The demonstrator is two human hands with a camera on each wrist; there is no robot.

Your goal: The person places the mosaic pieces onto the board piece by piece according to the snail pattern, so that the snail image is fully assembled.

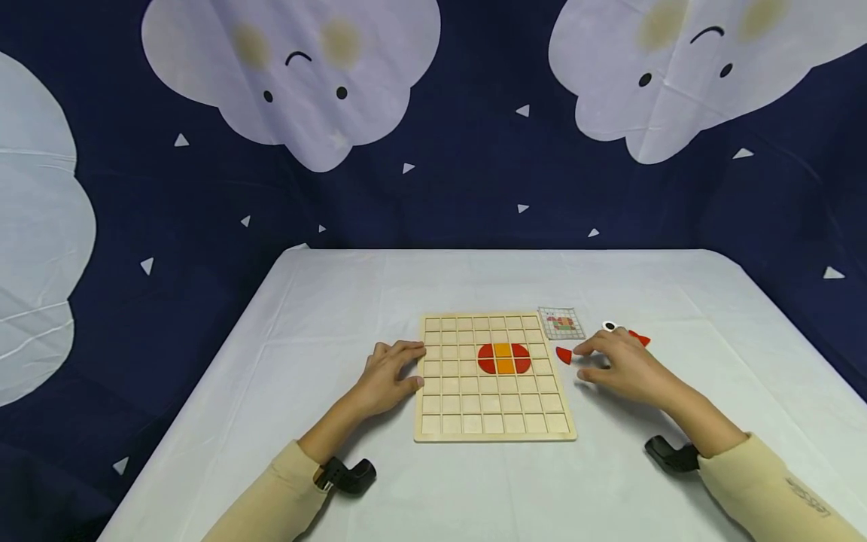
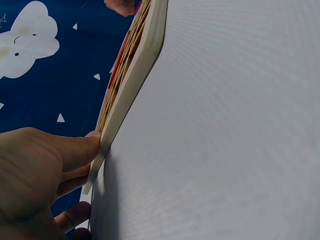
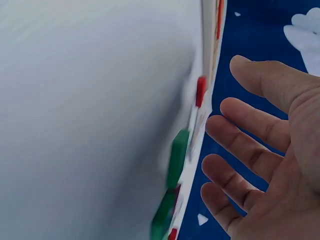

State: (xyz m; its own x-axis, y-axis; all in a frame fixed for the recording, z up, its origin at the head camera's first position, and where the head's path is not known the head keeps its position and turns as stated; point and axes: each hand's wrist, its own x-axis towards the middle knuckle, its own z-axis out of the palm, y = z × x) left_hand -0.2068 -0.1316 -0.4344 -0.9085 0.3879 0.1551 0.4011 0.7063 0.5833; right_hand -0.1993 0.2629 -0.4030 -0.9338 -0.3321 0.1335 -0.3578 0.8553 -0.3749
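Note:
A light wooden grid board (image 1: 491,425) lies on the table, with red curved pieces (image 1: 486,359) and orange pieces (image 1: 504,358) set together in its cells. My left hand (image 1: 387,378) touches the board's left edge with its fingertips and thumb. Off the right side of the board, my right hand (image 1: 626,366) hovers with fingers spread, holding nothing. Just left of its fingertips lies a loose red curved piece (image 1: 564,354). Past that hand are a white piece with a black eye dot (image 1: 609,326) and another red piece (image 1: 639,339), partly hidden. Green pieces (image 3: 177,157) show in the right wrist view.
A small pattern card (image 1: 561,324) with a printed grid lies by the board's upper right corner. White cloth covers the table (image 1: 379,286). Behind it hangs a dark blue curtain (image 1: 460,203) with clouds. Black wrist cameras (image 1: 352,477) sit on both forearms.

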